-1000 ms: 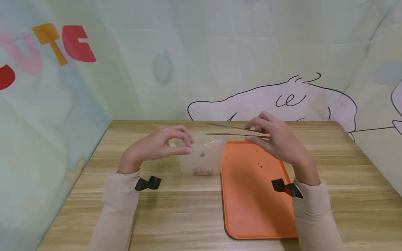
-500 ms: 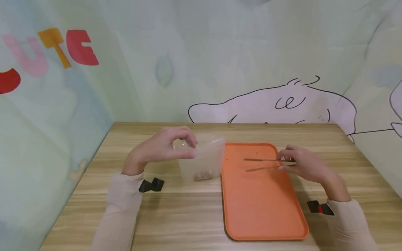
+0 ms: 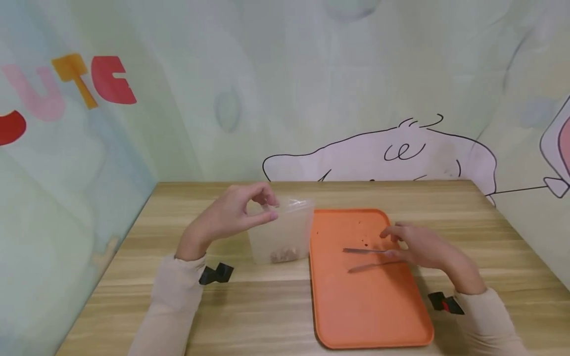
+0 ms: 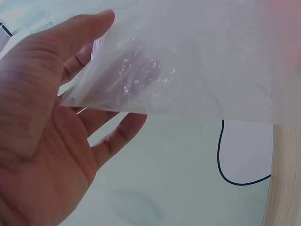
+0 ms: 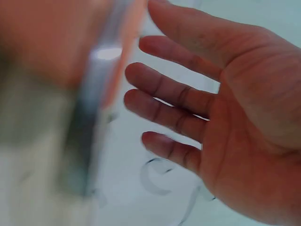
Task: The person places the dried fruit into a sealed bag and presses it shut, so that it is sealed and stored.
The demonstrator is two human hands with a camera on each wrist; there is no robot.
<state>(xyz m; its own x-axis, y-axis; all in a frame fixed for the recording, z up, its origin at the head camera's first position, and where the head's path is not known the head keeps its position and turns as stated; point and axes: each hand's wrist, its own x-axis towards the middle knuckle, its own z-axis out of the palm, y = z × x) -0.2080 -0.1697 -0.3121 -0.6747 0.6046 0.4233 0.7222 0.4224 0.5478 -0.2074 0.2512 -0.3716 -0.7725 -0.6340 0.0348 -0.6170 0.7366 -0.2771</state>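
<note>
My left hand [image 3: 229,212] pinches the upper left corner of a clear zip bag [image 3: 285,230], which stands upright on the table. Small brownish pieces [image 3: 285,254] lie at the bag's bottom. In the left wrist view the bag [image 4: 188,61] passes between thumb and fingers of the left hand [image 4: 42,122]. Metal tongs [image 3: 362,250] lie spread on the orange tray [image 3: 369,316], tips toward the left. My right hand [image 3: 423,245] hovers at their handle end. Seen from the right wrist, the right hand [image 5: 235,108] has loose, parted fingers, and the blurred tongs [image 5: 89,108] are apart from it.
Dark crumbs [image 3: 365,244] dot the tray's far half. The tray lies right of the bag on a wooden table [image 3: 231,311]. A printed curtain [image 3: 200,99] hangs behind and to the left of the table.
My right hand has come from beside the bag's mouth to the tray's right side, set the tongs down there and let them go. The left hand keeps its grip on the bag.
</note>
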